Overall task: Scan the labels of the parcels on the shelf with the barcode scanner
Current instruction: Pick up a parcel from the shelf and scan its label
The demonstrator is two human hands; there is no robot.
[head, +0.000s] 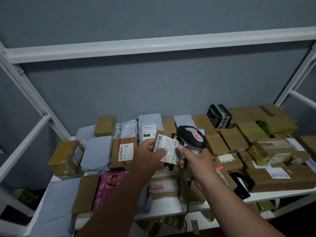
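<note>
Parcels crowd the white metal shelf point(171, 208) from end to end. At the far left sits a taped brown carton point(65, 158), with grey poly mailers point(95, 152) beside it and a pink printed box point(109, 189) nearer the front edge. Next comes a cardboard box with a white barcode label point(123, 152), lying flat and facing up.

Left hand point(150, 155) is raised above the middle of the shelf, its fingers and thumb pinching a small parcel point(166, 147) whose white label is tilted up towards the camera. Just beside it, the right hand point(195, 162) is wrapped round the handle of the barcode scanner point(191, 139); the scanner's grey head stands behind the parcel's right edge, and its cable hangs down in front of the shelf.

Further right lie many more brown cartons point(236, 139), a black box point(219, 115) at the back, and a labelled carton point(280, 175) at the front.

Risk here looks to lie in the aim: the scanner head seems to point past the held label, not at it, so a read could fail or catch a neighbouring label instead. The left thumb also lies across part of the label and may hide the barcode. Dim light and the loose pinch add to that, and the parcel could slip down among the others.
</note>
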